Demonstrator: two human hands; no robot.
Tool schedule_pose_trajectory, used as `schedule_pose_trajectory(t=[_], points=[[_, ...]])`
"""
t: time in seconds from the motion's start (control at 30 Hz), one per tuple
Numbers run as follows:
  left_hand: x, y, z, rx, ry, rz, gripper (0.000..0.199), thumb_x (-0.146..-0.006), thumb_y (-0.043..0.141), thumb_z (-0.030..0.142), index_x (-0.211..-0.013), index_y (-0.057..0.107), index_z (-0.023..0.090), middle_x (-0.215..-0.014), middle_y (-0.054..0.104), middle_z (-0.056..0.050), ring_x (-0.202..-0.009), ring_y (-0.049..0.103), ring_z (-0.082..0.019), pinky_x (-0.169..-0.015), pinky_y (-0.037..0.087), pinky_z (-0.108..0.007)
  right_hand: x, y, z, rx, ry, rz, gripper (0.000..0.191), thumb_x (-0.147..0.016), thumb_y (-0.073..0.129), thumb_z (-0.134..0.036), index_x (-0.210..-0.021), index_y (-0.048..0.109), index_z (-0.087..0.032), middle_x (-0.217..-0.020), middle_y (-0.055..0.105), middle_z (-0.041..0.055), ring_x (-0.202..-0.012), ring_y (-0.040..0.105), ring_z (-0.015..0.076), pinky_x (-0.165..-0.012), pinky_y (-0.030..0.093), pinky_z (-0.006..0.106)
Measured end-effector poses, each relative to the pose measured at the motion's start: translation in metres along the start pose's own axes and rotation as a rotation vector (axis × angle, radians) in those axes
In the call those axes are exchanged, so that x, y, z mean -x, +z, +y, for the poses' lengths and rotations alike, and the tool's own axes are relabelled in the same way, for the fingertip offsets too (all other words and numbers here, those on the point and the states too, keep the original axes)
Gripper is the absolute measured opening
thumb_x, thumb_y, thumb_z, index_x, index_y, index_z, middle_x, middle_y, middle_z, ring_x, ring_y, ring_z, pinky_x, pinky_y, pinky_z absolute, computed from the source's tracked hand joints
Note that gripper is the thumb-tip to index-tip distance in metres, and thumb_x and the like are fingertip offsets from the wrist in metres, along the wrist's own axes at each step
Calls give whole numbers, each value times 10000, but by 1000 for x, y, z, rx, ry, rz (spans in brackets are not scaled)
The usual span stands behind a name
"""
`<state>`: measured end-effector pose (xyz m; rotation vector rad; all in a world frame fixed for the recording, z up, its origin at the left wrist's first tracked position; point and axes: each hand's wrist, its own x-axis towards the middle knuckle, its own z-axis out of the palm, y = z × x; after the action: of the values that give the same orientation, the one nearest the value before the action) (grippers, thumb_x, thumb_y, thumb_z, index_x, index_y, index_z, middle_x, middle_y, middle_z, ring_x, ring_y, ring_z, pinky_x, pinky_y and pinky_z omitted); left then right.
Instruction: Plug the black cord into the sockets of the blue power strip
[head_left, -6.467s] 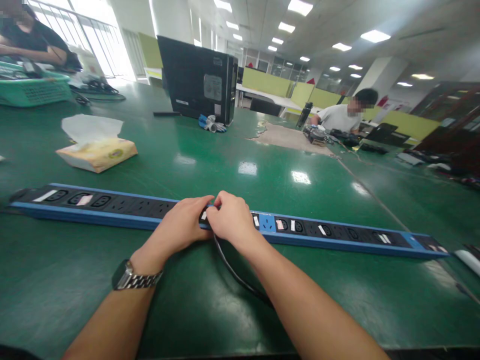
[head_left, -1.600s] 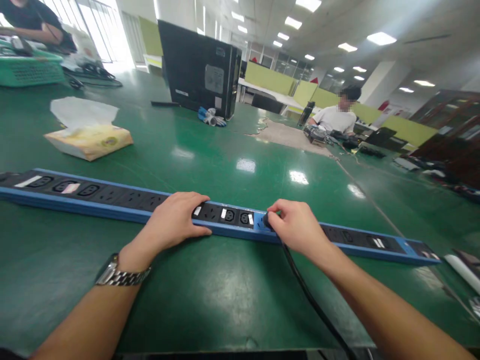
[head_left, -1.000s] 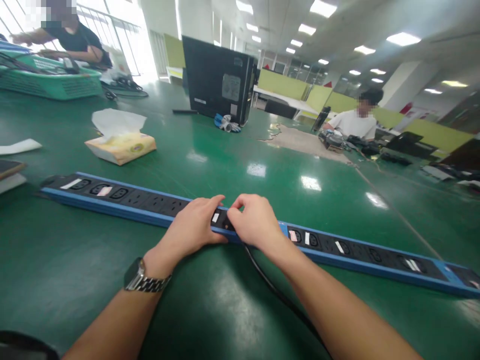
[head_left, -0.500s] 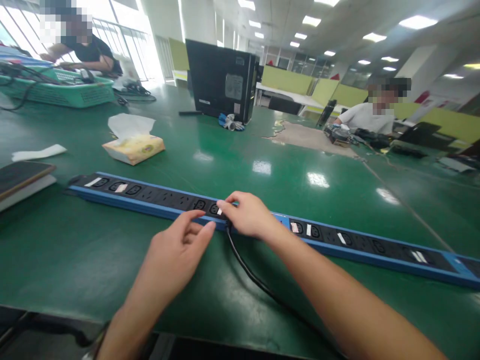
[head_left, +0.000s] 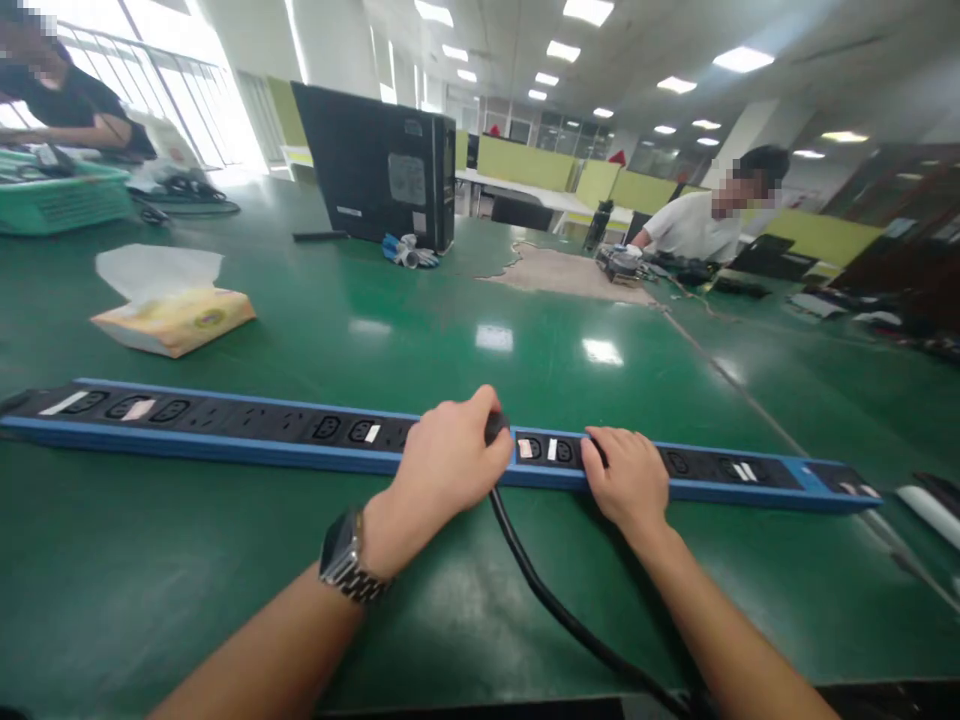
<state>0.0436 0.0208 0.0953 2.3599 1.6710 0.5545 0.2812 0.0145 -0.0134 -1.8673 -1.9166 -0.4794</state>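
Observation:
A long blue and black power strip (head_left: 225,448) lies across the green table in front of me, with rows of sockets and small white and pinkish labels. My left hand (head_left: 450,455), a watch on its wrist, is closed around a black plug (head_left: 496,427) above the strip's middle. From the plug a thick black power cord (head_left: 536,585) curves down to the table's near edge. Farther right, my right hand (head_left: 631,478) grips the strip across its width, fingers over the far side. Both hands cover some sockets.
A tissue box (head_left: 176,318) stands beyond the strip at left. Behind are a black computer tower (head_left: 375,170), blue-and-white gloves (head_left: 409,251) and a green basket (head_left: 64,200). One person (head_left: 694,225) sits at far right, another (head_left: 71,105) at far left.
The plug has passed from my right hand to my left, and it has shifted right along the strip. My right hand has moved onto the strip. The view has turned right.

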Motion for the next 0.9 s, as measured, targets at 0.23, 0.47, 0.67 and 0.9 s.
schedule_pose_trajectory(t=[0.23,0.47,0.67,0.9], points=[[-10,46,-2,-219,-38,-118,224,-876,371,359,-976,533,241,-773,681,-60,-723,666,-267,-569,410,-317,8,-9,14,-118,-63,6,420,-923,437,-455,-1163,658,-191,-1179,677,84,-1108,590,222,-1006,362,392],[-27,33,38,-135,28,-82,202,-858,410,369,-918,548,234,-744,668,-52,-718,654,-244,-595,441,-318,25,-23,163,30,310,16,467,-942,304,-448,-1017,708,-226,-1121,702,76,-1145,569,267,-1024,298,507],[-33,79,101,-97,111,-104,176,-863,396,298,-935,529,206,-767,684,-84,-711,667,-258,-624,482,-354,29,-18,170,12,317,43,493,-953,264,-376,-893,723,-210,-958,725,54,-994,617,202,-890,352,362],[-38,86,102,-144,117,-141,209,-899,365,318,-992,510,200,-780,674,-106,-746,679,-272,-649,492,-362,25,-23,151,-20,374,71,470,-958,262,-338,-897,710,-209,-937,720,42,-976,599,181,-862,303,338]])
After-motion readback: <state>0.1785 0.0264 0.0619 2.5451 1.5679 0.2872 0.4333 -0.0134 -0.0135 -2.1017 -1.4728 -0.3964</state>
